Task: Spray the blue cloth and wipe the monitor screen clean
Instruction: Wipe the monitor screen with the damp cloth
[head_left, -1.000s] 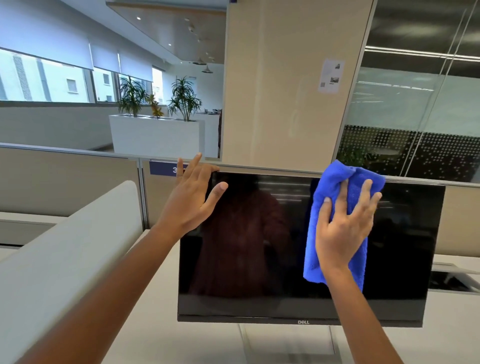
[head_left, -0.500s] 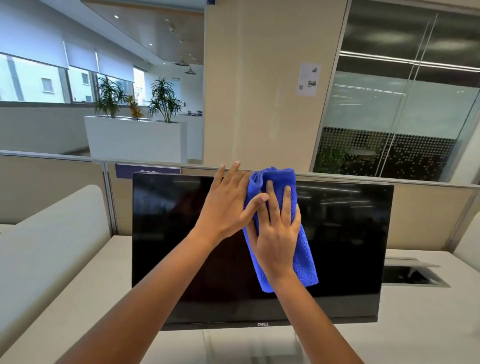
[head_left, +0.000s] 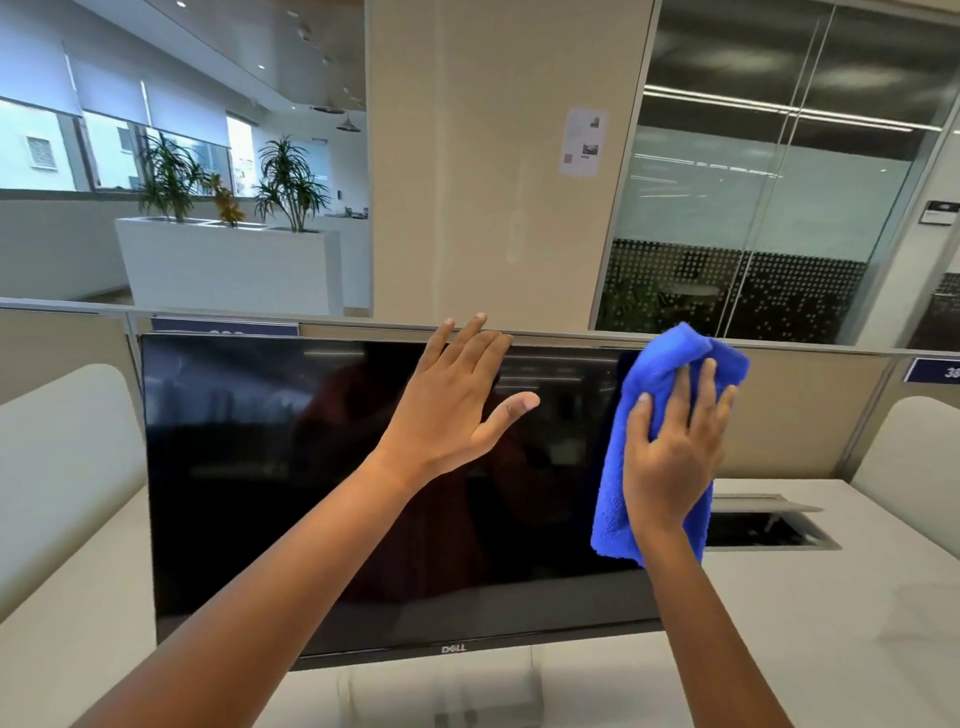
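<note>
**Cloth pressed to the monitor's right edge**

The pale, smooth surface (head_left: 831, 649) carries a wide, flat monitor (head_left: 249, 467) with a glossy black screen, dark and reflective; a fluffy blue cloth (head_left: 615, 499), bunched at the top and hanging in a soft fold, lies against the screen's right edge; the right hand (head_left: 670, 462) presses it there with spread, straight fingers; the left hand (head_left: 457, 410) is open, fingertips at the monitor's top rim; the hands are apart.

On the lower bezel of the monitor (head_left: 260, 467) before me I read "DELL". The blue sign (head_left: 932, 370) on the partition (head_left: 810, 405) at right shows "38", cut off at the edge.
</note>
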